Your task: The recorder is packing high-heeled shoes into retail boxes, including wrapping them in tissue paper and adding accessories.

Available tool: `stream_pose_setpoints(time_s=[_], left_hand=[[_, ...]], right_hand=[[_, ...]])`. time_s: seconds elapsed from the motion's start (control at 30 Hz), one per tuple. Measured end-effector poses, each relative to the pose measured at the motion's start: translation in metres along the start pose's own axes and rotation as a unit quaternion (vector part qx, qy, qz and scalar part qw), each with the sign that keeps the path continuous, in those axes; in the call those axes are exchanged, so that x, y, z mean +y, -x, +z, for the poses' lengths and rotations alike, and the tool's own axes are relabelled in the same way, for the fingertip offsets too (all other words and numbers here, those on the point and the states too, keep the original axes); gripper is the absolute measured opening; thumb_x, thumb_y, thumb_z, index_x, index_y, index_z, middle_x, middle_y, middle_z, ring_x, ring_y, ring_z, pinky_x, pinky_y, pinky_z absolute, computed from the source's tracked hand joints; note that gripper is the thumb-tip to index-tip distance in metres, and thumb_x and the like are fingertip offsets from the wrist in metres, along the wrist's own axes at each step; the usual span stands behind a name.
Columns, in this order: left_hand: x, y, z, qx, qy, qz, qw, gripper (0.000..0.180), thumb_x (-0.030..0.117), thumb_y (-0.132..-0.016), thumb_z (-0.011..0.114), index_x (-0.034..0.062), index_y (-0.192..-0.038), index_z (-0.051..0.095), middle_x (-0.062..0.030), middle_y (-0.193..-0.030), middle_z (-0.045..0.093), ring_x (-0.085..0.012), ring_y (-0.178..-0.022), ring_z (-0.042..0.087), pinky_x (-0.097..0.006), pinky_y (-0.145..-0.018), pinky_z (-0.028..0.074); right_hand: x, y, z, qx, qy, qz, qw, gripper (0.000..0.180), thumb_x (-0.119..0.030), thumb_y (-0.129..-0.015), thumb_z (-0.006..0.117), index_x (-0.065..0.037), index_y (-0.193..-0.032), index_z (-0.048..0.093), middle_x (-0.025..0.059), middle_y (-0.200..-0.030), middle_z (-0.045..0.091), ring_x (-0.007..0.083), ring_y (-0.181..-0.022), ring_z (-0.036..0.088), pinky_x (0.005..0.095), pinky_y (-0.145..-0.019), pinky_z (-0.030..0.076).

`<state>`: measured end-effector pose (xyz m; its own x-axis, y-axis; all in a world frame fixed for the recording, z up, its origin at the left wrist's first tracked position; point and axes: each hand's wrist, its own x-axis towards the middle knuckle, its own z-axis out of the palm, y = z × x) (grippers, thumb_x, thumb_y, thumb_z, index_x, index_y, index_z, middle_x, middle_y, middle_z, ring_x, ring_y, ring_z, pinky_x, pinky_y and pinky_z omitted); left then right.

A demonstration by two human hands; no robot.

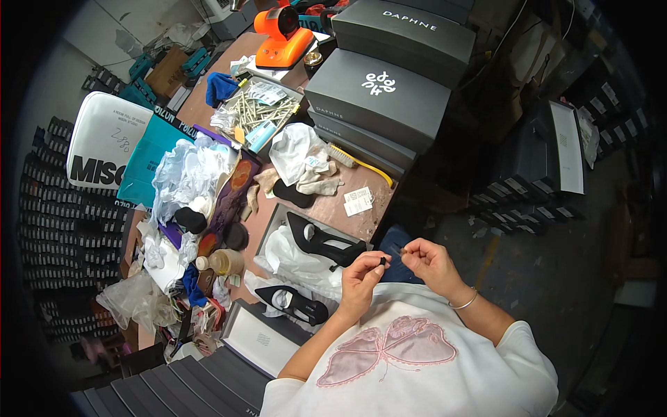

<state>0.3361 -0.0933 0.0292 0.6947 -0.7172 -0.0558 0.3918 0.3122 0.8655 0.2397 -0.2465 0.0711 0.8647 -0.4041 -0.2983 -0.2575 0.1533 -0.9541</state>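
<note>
Just off the near edge of the bench, above the person's lap, a small dark piece (383, 261) is pinched at the fingertips of the left hand (363, 272), while the right hand (427, 260) holds a thin, short sliver-like thing (399, 249) between thumb and forefinger; both hands are closed on their small parts and held close together, tips almost meeting but not clearly touching. What either piece is remains too small to tell. Judging from this, the fiddly fitting work is in mid-course: the two bits are not yet joined, and neither shoe is in the hands. Just beyond the hands, a black high-heeled shoe (322, 240) lies on white wrapping paper (295, 263) in an open shoebox (276, 221) at the bench's near edge, its heel pointing toward the left hand; a second black shoe (295, 303) lies to its left on the same paper, near a flat box lid (258, 339). Both shoes are out and unwrapped, so unpacking seems done, and whatever the small parts belong to seems left to finish. Farther in, a paper tag (358, 201) lies by the right edge, a yellow-handled brush (361, 164) rests against stacked grey shoeboxes (379, 104), and a tray of nails (260, 111) sits toward the far side before an orange device (281, 38).
</note>
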Motion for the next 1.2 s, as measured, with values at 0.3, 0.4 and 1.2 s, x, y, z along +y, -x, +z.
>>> stream_pose_setpoints(time_s=[0.3, 0.4, 1.2], left_hand=[[0.000, 0.006, -0.001, 0.035, -0.033, 0.025, 0.998, 0.012, -0.002, -0.088, 0.062, -0.0024, -0.099, 0.067, -0.0115, -0.115, 0.060, -0.0092, -0.090, 0.056, -0.021, -0.076, 0.045], [0.001, 0.008, 0.000, 0.031, -0.057, 0.037, 0.997, 0.012, -0.002, -0.088, 0.062, -0.0022, -0.099, 0.067, -0.0110, -0.115, 0.060, -0.0079, -0.086, 0.056, -0.020, -0.073, 0.045], [0.140, 0.140, -0.049, 0.395, -0.172, 0.258, 0.865, 0.012, 0.007, -0.087, 0.061, -0.0046, -0.091, 0.061, -0.0118, -0.081, 0.060, -0.0109, -0.060, 0.052, -0.020, -0.046, 0.037]], right_hand=[[-0.011, 0.005, 0.012, -0.017, 0.123, -0.061, 0.990, 0.021, -0.018, -0.086, 0.070, 0.001, -0.089, 0.063, 0.0033, -0.068, 0.062, 0.0047, -0.062, 0.053, 0.0228, -0.055, 0.045], [-0.015, 0.005, 0.012, -0.019, 0.120, -0.071, 0.990, 0.017, -0.014, -0.086, 0.070, 0.001, -0.088, 0.062, -0.0036, -0.065, 0.055, 0.0011, -0.059, 0.044, 0.0194, -0.050, 0.038], [0.020, -0.150, 0.123, -0.304, 0.272, -0.238, 0.881, 0.036, -0.009, -0.080, 0.068, 0.000, -0.114, 0.058, 0.0137, -0.109, 0.061, 0.0265, -0.095, 0.059, 0.0346, -0.084, 0.046]])
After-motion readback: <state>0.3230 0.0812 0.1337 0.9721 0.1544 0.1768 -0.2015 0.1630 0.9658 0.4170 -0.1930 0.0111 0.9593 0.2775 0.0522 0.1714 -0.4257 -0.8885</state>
